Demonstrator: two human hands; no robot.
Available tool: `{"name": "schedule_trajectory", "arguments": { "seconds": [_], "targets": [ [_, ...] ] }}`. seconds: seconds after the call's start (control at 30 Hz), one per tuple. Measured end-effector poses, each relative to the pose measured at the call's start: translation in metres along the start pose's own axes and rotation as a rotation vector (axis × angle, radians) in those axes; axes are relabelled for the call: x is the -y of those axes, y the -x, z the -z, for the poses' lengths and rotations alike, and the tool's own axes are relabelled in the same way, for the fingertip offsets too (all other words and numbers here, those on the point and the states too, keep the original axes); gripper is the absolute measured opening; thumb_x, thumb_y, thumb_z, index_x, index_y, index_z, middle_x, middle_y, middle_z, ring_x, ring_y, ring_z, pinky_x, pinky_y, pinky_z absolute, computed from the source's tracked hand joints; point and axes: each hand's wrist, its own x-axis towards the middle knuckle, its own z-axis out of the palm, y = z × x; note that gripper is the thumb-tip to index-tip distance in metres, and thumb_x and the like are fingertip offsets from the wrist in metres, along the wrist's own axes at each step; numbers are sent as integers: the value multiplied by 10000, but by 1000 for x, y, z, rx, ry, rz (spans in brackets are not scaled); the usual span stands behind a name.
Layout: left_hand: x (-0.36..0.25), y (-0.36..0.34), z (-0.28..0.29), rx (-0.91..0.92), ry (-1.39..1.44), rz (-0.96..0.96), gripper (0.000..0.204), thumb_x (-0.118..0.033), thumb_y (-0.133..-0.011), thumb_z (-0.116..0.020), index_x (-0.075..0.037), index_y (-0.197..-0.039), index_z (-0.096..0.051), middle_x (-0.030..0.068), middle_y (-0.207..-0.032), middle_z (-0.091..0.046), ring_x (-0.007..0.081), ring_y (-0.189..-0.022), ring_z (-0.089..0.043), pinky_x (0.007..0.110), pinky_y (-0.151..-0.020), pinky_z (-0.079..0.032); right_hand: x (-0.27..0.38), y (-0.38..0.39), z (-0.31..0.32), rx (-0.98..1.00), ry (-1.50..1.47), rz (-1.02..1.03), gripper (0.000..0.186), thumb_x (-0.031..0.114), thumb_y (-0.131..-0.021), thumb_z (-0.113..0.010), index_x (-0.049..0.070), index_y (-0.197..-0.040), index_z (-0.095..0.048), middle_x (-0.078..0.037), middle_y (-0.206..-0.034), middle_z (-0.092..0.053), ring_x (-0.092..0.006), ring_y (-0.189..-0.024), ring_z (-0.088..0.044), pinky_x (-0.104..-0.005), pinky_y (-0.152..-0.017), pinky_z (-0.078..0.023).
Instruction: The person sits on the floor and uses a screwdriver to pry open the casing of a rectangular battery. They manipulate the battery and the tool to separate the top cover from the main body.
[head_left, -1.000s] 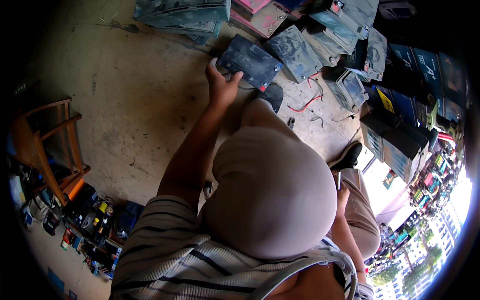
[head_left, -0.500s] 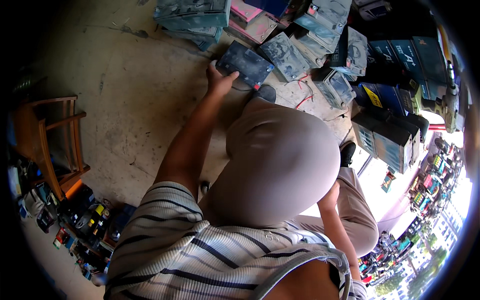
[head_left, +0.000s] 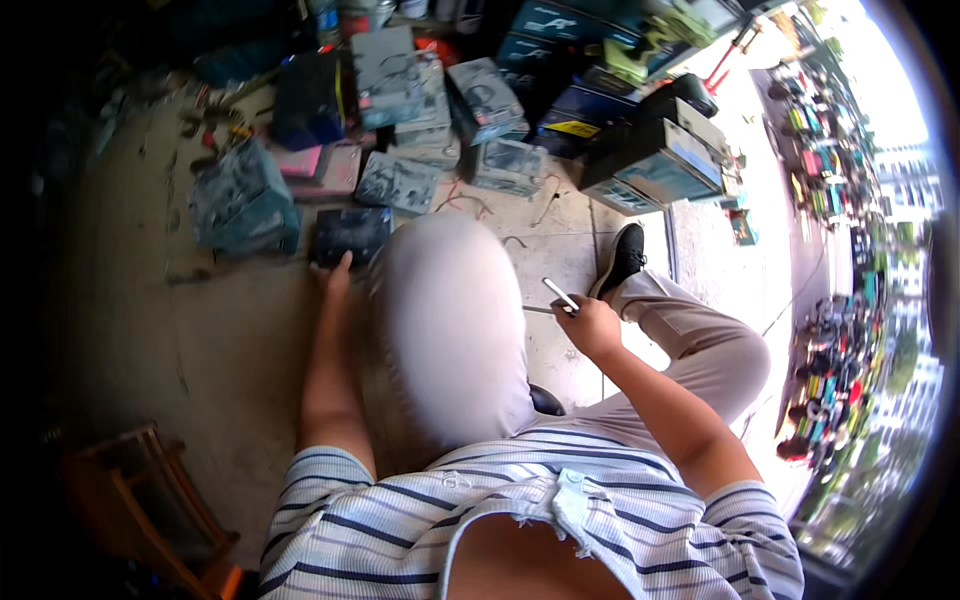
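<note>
A black box-shaped battery [head_left: 352,235] lies on the floor just beyond my raised left knee. My left hand [head_left: 333,274] grips its near edge, with the thumb at the top and the other fingers partly hidden. Between my legs, my right hand [head_left: 592,326] is closed round a slim white stick-like thing [head_left: 559,293] that points up and to the left. A thin dark shaft also shows beside those fingers; I cannot tell whether it belongs to the same thing. Dusty grey batteries [head_left: 398,183] and a pink one [head_left: 335,170] sit close behind the black battery.
Stacked teal-grey batteries [head_left: 240,205] stand at the left. Larger batteries [head_left: 655,165] and dark cartons [head_left: 540,50] are at the back right. Loose red wires [head_left: 465,197] lie on the floor. A wooden chair [head_left: 150,500] is at lower left, with parked scooters [head_left: 830,370] outside.
My view has swung to the right. My right hand has come from beside my leg to the front, with the white stick now showing in it. My left hand stays on the black battery.
</note>
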Motion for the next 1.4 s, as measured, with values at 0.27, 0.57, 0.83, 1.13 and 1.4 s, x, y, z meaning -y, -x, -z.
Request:
{"name": "schedule_trajectory", "arguments": {
  "seconds": [0.27, 0.57, 0.83, 1.13, 1.4],
  "targets": [
    [-82, 92, 19, 199, -102, -17, 609, -279, -832, -686, 118, -1229, -449, 200, -1178, -583, 257, -1013, -596, 369, -835, -488, -23, 12, -14, -32, -11, 70, 231, 323, -864, -536, 156, -925, -684, -124, -797, -668, -336, -760, -639, -451, -675, -512],
    [-146, 188, 112, 404, -48, 236, 504, -332, -899, -584, 109, -1138, -533, 178, -1098, -626, 243, -922, -624, 356, -753, -507, -21, 15, -3, 50, -11, 155, 230, 220, -826, -507, 112, -914, -691, -122, -877, -691, -326, -832, -666, -431, -701, -524],
    [-306, 193, 161, 228, 25, -39, 504, -379, -959, -494, 102, -1057, -608, 158, -1027, -664, 230, -840, -650, 344, -681, -525, -29, 18, -1, -92, -72, 281, 192, 182, -782, -567, 82, -848, -717, -135, -881, -697, -321, -837, -679, -423, -681, -538],
    [-514, 260, 112, 113, 374, -669, 447, -376, -978, -487, 32, -968, -669, 10, -781, -545, 118, -719, -468, 274, -697, -417, -31, 1, 27, 151, 14, 338, 223, 173, -753, -632, 83, -932, -730, -136, -951, -702, -292, -909, -678, -397, -726, -539],
    [-619, 345, -44, 855, 482, -1049, 150, -100, -955, -540, -23, -1066, -604, 14, -985, -601, 74, -882, -538, 220, -790, -427, -49, -28, 118, 292, 179, 379, 237, 166, -819, -564, 73, -979, -712, -137, -998, -686, -305, -956, -658, -418, -788, -517]
  ]
}}
